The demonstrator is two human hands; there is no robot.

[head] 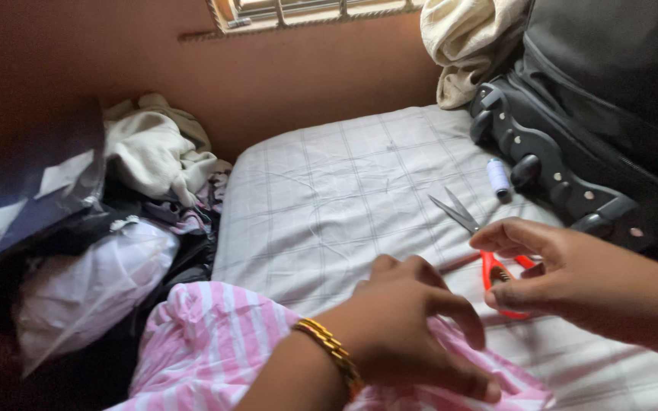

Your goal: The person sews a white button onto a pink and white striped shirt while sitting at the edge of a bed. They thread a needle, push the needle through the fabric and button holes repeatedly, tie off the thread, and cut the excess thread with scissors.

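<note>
We note the left hand (413, 335), fingers curled, pinching pink-and-white striped cloth (207, 350) taut beneath it. The right hand (565, 266) closes loosely around orange-handled steel scissors (481, 243), blades pointing away, ready.
</note>
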